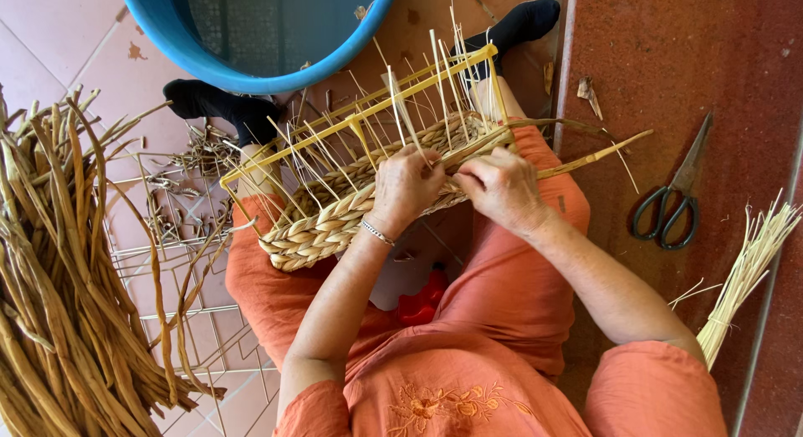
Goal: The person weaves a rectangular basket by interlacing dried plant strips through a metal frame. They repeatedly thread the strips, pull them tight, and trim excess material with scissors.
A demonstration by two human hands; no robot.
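Left hand (407, 186): fingers curled and pinched on a thin pale strand at the woven rim of the basket; a silver bracelet (376, 232) sits on the wrist
Right hand (500, 186): closed on a thick brown fibre (585, 159) that runs out to the right over the knee; knuckles just beside the left hand, the two nearly touching
Basket (335, 224): half-woven, resting across the person's lap on orange trousers; a plaited band of pale fibre wraps its lower side, thin straw strands stick up from it
Frame (393, 98): yellow wire rectangle inside the basket, tilted, its far end near the person's feet in black socks
Tub (251, 65): blue, round, on the floor at the top edge of the view, beyond the feet
Fibre bundle (58, 295): thick brown strips heaped on the floor along the left edge
Wire racks (201, 320): bare metal grids lying on the floor between the bundle and the person's leg
Scissors (673, 203): dark-handled, on the red floor at the right, blades pointing away
Straw sheaf (744, 278): thin pale stalks, on the floor near the right edge, just below the scissors
Red object (422, 299): in the lap under the forearms; too hidden to tell what it is
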